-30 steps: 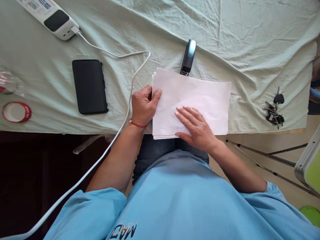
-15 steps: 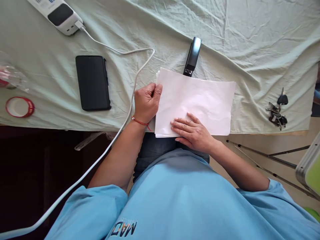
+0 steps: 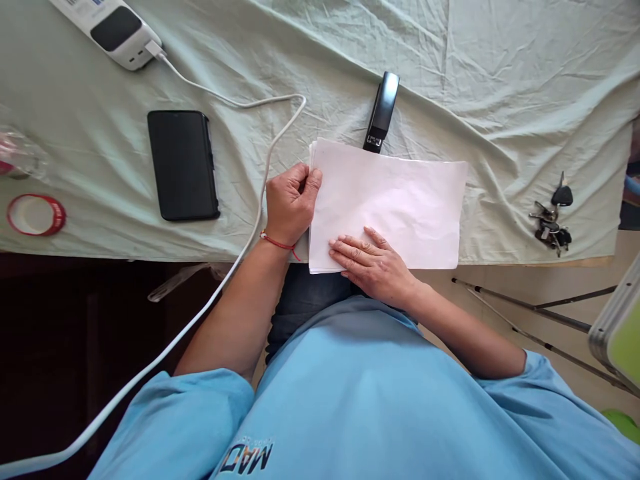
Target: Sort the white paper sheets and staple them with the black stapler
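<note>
A stack of white paper sheets (image 3: 400, 200) lies on a table covered with a pale green cloth (image 3: 475, 100), its near edge at the table's front. My left hand (image 3: 289, 203) pinches the stack's left edge with curled fingers. My right hand (image 3: 374, 263) rests flat on the near left part of the top sheet, fingers together and pointing left. A black stapler (image 3: 383, 110) lies just behind the stack, its mouth touching the far edge.
A black phone (image 3: 183, 165) lies left of the paper. A white cable (image 3: 240, 200) runs from a white power strip (image 3: 107, 27) over the table's front. A red tape ring (image 3: 35, 215) lies far left, keys (image 3: 550, 217) far right. A folded stand (image 3: 540, 313) is on the floor.
My right hand slid across the top sheet toward the near left corner. My left hand's fingers curled tighter on the stack's left edge.
</note>
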Demonstrator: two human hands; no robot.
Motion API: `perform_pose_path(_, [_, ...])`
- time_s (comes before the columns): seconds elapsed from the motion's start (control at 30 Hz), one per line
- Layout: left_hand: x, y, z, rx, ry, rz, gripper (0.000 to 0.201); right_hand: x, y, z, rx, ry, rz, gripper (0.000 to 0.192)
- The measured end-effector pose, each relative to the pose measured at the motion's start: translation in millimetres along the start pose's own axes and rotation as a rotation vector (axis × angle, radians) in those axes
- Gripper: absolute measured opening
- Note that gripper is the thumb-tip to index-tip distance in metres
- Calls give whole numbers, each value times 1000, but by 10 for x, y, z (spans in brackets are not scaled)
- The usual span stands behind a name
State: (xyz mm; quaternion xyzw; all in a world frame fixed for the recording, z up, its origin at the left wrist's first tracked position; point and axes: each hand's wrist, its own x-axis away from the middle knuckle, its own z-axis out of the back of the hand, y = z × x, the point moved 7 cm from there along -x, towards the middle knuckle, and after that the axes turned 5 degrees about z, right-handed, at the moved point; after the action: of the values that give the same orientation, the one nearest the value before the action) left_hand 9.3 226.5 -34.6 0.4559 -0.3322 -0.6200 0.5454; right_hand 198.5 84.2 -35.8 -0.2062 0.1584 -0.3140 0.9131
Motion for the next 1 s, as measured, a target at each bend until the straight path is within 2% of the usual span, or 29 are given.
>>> perform_pose_path(0.3, [11, 1, -1, 36, 17, -19, 79, 74, 20, 35, -21, 66, 75, 47])
perform_pose_path(0.6, [-1, -53, 3, 32, 20, -7, 80, 134, -61, 172, 33, 250, 221, 33])
perform_pose_path(0.87, [-18, 0, 5, -4, 29, 16, 86, 172, -64, 165, -37, 245, 184, 38])
perform_pose_path(1.0, [-20, -10, 8, -31, 26, 52, 84, 165, -72, 139, -70, 190, 137, 37])
